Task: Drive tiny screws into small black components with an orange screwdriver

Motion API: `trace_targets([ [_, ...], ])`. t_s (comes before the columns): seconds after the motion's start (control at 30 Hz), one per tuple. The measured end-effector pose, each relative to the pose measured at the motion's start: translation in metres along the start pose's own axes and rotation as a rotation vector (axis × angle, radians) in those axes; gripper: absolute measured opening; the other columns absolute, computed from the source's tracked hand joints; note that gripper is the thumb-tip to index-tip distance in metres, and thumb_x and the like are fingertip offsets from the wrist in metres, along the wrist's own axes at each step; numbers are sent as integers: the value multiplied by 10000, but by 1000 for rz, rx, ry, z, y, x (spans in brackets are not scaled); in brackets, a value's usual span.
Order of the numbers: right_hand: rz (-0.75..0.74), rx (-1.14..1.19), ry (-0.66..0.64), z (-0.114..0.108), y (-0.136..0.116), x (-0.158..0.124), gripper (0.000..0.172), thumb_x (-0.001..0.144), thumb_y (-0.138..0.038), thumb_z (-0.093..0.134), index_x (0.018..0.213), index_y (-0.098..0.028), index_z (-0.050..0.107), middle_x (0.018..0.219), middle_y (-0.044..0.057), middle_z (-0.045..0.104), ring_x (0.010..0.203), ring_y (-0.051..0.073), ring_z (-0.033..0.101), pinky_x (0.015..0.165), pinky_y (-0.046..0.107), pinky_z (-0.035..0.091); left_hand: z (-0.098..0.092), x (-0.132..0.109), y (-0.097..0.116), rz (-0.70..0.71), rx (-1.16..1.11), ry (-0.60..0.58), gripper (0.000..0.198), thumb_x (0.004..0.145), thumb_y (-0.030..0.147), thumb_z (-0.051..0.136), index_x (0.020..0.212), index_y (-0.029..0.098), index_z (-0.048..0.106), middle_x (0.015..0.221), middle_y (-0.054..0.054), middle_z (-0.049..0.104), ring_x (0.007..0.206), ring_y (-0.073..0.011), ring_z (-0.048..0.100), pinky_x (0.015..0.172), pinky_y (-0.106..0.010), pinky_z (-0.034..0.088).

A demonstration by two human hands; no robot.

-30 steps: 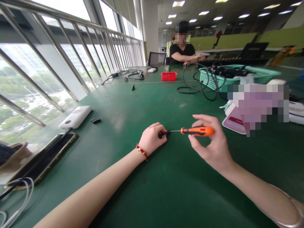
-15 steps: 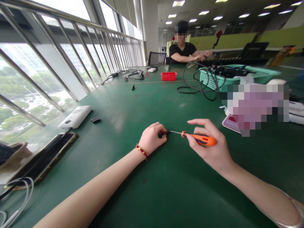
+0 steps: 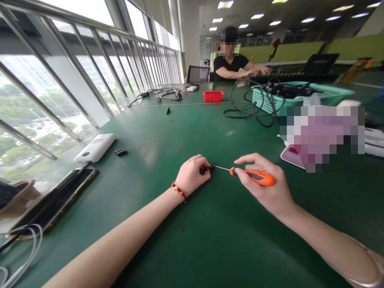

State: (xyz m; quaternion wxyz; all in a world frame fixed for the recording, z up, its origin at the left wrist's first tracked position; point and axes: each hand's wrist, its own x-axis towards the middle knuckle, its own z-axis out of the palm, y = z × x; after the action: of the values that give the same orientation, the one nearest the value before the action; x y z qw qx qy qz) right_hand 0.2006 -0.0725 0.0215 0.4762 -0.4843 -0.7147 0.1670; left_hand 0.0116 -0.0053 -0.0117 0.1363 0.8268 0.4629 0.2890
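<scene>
Pinching a small black part (image 3: 211,167) over the green table (image 3: 180,132), my left hand (image 3: 193,173) steadies it while my right hand (image 3: 267,184) grasps an orange screwdriver (image 3: 260,177), its tip at the part; watching remotely, I'd keep the shaft (image 3: 222,168) aligned and the pressure light.

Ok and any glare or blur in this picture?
In the head view, daylight beyond the metal railing is washed out; the green table carries pale glare; pixel blocks hide something at right; the orange screwdriver looks fairly sharp, but the black part in the left hand lacks detail.
</scene>
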Motion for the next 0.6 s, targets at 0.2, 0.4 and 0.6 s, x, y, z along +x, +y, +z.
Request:
trace_targets([
  [0.2,-125,50,198,5,8,4,515,688,-226,643,1160,-191,440,942,54,560,866,183,581,811,330,470,1,-1,0,0,6,-1,94,661,143,551,728,168,612,780,-10,606,716,-139,578,683,-250,485],
  [0.4,-10,-1,48,3,3,1,277,763,-274,587,1014,-188,506,480,-93,390,401,78,381,437,213,343,0,-1,1,-5,-1,-3,86,659,143,551,718,168,609,781,-12,606,713,-137,579,672,-245,486],
  [0.6,-49,32,61,3,0,0,263,767,-225,576,1018,-197,505,549,-73,481,442,76,447,489,216,394,0,-1,0,-4,0,2,85,662,144,553,722,168,607,772,-10,603,707,-137,576,671,-248,483],
])
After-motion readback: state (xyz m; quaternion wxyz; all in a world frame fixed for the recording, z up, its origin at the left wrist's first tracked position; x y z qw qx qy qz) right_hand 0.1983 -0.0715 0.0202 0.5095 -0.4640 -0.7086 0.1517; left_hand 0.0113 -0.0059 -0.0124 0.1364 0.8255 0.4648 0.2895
